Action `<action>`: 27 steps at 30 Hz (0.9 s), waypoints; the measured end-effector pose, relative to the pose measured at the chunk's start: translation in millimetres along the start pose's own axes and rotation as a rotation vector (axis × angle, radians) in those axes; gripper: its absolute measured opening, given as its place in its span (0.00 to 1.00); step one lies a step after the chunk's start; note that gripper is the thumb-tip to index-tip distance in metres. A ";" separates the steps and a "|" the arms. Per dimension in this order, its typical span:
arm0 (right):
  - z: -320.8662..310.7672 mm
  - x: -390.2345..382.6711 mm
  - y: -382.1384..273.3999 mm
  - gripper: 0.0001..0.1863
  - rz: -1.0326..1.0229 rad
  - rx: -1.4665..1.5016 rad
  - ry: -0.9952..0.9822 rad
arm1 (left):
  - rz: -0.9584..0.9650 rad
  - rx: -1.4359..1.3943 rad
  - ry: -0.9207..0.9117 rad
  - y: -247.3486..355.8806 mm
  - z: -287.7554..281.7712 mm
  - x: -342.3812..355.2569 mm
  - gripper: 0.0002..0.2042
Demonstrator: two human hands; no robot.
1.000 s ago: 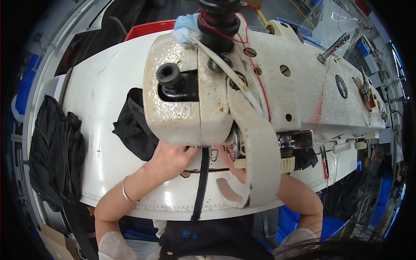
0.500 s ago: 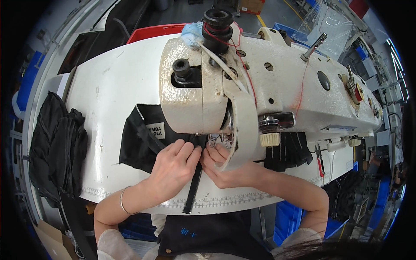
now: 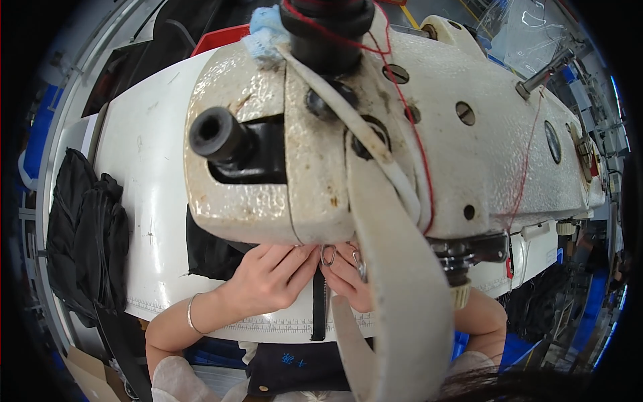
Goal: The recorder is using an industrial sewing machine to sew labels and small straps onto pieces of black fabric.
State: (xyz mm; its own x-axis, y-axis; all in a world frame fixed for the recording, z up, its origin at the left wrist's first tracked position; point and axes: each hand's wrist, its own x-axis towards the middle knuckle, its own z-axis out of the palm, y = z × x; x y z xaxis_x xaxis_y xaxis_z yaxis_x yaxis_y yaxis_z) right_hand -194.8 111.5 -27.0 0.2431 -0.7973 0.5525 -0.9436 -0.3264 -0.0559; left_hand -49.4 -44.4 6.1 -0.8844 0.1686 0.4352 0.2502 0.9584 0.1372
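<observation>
Under the head of a white sewing machine (image 3: 248,214), my two hands meet close together. My left hand (image 3: 274,278) is closed, its fingertips pinching the top of a black zipper strip (image 3: 319,311) by the black fabric. Just right of the strip, my right hand (image 3: 345,271) has its fingers bent in at the same spot. A pale strap-like guard (image 3: 402,288) hides part of that hand and wrist. Between the hands shows a small metal wire loop (image 3: 327,255). A black fabric piece (image 3: 216,253) lies left of them, mostly covered by the machine head.
A pile of folded black fabric (image 3: 87,234) lies at the table's left end. Red thread (image 3: 416,147) runs over the machine. A ruler scale (image 3: 241,329) follows the table's front edge. An open cardboard box (image 3: 94,375) stands at lower left.
My view has moved closer to the machine, which now fills more of the picture and covers more of the fabric. The zipper strip hangs straighter. My hands stay together at the fabric.
</observation>
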 end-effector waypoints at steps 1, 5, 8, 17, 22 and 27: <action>-3.6 -1.8 -0.8 0.10 -0.014 -0.007 -0.045 | 0.003 0.003 0.012 2.7 3.2 -2.5 0.14; -0.4 -4.4 -1.2 0.10 0.042 0.114 -0.086 | -0.048 -0.130 -0.001 3.3 13.5 -11.5 0.14; -3.8 0.6 0.6 0.10 0.100 0.218 -0.063 | -0.079 -0.153 -0.016 3.0 14.2 -12.4 0.14; 4.6 -12.2 -3.3 0.15 0.167 0.228 -0.137 | -0.059 -0.134 0.020 -4.8 21.4 -13.4 0.15; -9.7 5.4 17.0 0.19 0.852 0.954 -0.586 | -0.176 -0.264 -0.058 -31.4 33.1 -9.0 0.09; 11.8 1.0 13.7 0.20 0.157 0.089 -0.039 | -0.230 -0.150 -0.050 -29.2 14.5 0.5 0.08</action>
State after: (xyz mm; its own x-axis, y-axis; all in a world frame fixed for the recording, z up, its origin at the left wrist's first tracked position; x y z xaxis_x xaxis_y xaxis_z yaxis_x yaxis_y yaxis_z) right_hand -204.8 100.3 -37.0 0.1048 -0.8605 0.4985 -0.9473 -0.2390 -0.2134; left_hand -62.9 -68.9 -10.5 -0.9420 -0.0352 0.3337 0.0925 0.9286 0.3593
